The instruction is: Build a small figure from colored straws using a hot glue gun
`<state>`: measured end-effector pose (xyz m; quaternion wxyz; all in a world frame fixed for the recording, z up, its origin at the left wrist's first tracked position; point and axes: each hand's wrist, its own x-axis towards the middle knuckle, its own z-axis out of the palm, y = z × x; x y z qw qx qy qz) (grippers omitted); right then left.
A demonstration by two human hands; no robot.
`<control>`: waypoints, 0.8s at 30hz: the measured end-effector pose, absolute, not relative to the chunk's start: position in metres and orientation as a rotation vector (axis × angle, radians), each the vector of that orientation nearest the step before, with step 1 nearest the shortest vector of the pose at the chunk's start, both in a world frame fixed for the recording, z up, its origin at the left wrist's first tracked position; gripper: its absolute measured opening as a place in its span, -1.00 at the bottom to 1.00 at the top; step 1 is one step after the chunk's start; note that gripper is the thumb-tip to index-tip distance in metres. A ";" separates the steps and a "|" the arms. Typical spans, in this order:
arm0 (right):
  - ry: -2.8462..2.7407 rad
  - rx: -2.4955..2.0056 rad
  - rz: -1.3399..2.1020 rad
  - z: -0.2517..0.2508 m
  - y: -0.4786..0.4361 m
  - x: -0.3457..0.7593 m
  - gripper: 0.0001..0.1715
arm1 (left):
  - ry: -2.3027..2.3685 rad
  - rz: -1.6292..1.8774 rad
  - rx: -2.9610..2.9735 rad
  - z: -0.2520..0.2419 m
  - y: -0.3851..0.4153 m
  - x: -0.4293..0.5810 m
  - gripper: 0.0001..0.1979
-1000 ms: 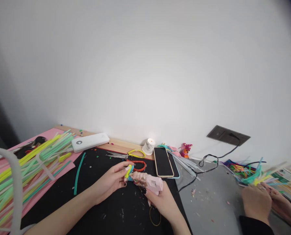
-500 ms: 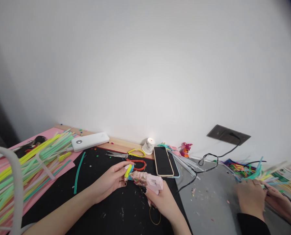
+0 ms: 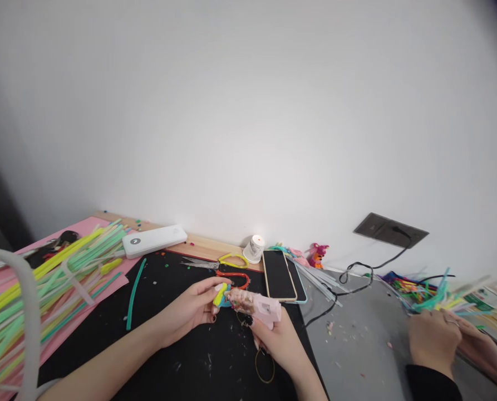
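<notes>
Low in the middle of the frame, the person's left hand (image 3: 192,309) pinches a small yellow and blue straw piece (image 3: 220,294), fingers closed around it just above the black mat (image 3: 177,356). The right hand (image 3: 278,341) is wrapped around a pink glue gun (image 3: 256,304), its crusted nozzle touching the piece. Compared with a second ago, the gun sits a little higher and further right in the frame, and its nozzle has drawn closer into the piece; the left hand has barely shifted. That small closing-in suggests glue is being laid on the piece at this instant, with the join not yet pressed or released.

Just behind the hands lie an orange loop (image 3: 234,277) and a yellow loop (image 3: 234,259), with scissors (image 3: 200,264) to their left. A phone (image 3: 278,274) lies face up right of centre, and a small white cup (image 3: 254,248) stands behind it against the wall. A loose green straw (image 3: 134,293) lies left of the left hand, and a big heap of straws (image 3: 43,289) fills the lower left, with a white box (image 3: 153,241) behind it.

At the lower right edge, another person's hands (image 3: 448,340) work among coloured strips (image 3: 432,298); they have shifted slightly since the earlier moments, staying well apart from the gluing.
</notes>
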<state>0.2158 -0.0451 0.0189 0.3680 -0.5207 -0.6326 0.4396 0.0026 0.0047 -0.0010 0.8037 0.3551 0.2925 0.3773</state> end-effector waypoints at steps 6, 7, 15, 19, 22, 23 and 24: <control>-1.623 -1.357 1.135 0.017 -0.044 0.218 -0.61 | 0.612 0.796 0.770 0.002 0.004 0.003 -0.68; -1.625 -1.361 1.133 0.016 -0.044 0.218 -0.60 | 0.613 0.797 0.768 0.002 0.004 0.003 -0.67; -1.629 -1.375 1.129 0.016 -0.045 0.219 -0.59 | 0.611 0.803 0.749 0.002 0.004 0.003 -0.67; -1.659 -1.388 1.185 0.024 -0.047 0.216 -0.67 | 0.622 0.816 0.738 0.002 0.005 0.004 -0.66; -1.687 -1.388 1.223 0.028 -0.048 0.214 -0.71 | 0.618 0.827 0.725 0.002 0.005 0.004 -0.63; -1.685 -1.386 1.232 0.029 -0.048 0.213 -0.71 | 0.617 0.827 0.723 0.002 0.005 0.004 -0.63; -1.677 -1.388 1.237 0.029 -0.048 0.213 -0.69 | 0.615 0.826 0.725 0.002 0.004 0.004 -0.64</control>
